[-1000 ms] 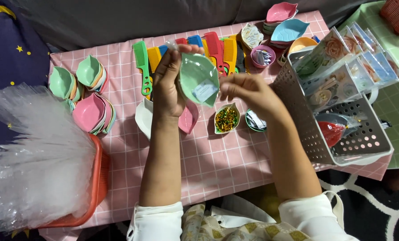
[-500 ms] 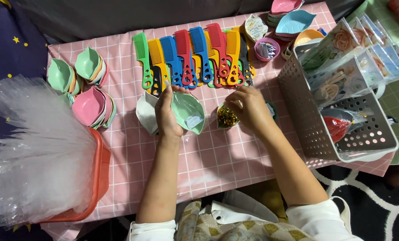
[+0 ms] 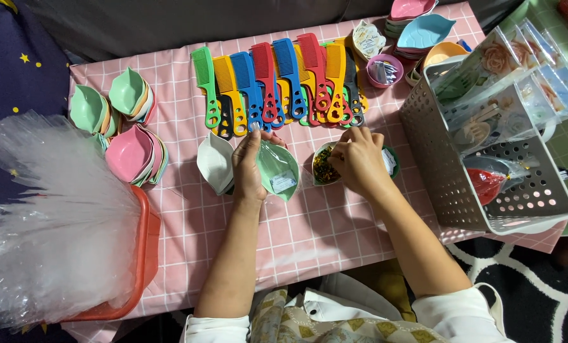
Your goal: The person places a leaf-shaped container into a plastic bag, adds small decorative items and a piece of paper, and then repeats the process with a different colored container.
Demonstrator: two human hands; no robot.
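Lowered since before onto pink checked cloth [image 3: 189,76]: left hand [image 3: 249,166] clasping green dish [image 3: 277,170]; right hand [image 3: 359,159] pinching in seed bowl [image 3: 323,169].

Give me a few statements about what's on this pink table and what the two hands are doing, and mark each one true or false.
1. The left hand holds a green leaf-shaped dish. True.
2. The right hand rests inside the grey basket. False: it is over a small dish of yellow-green bits, beside the basket.
3. The combs lie in a row at the far side of the table. True.
4. All the combs are the same colour. False: they are green, yellow, blue, red and black.
5. A white leaf-shaped dish lies beside the left hand. True.
6. The red tub stands on the right of the table. False: it is at the left, holding clear plastic wrap.
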